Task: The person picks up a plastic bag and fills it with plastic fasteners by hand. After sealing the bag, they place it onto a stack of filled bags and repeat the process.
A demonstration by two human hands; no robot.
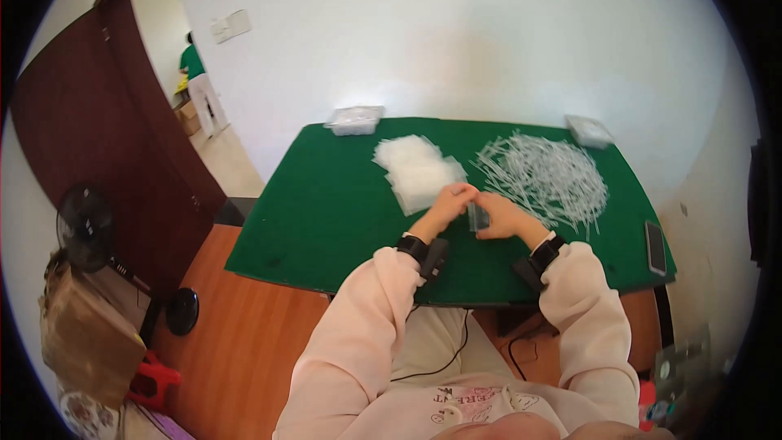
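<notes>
My left hand [450, 204] and my right hand [503, 217] meet over the middle of the green table, fingertips pinched close together. A small, clear, dark-looking plastic piece [478, 218] hangs under the fingers of my right hand, which is closed on it; its exact kind is too blurred to tell. What the left fingertips pinch is too small to make out. Just beyond my left hand lies a loose stack of flat, translucent plastic bags [415, 173]. To the right of it, past my right hand, spreads a heap of thin clear plastic strips [547, 178].
Packs of clear plastic sit at the back left [357, 119] and back right [590, 131] of the green-covered table [301, 220]. A phone [655, 248] lies near the right edge. A black fan [85, 228] stands left; another person [199, 85] is beyond the doorway.
</notes>
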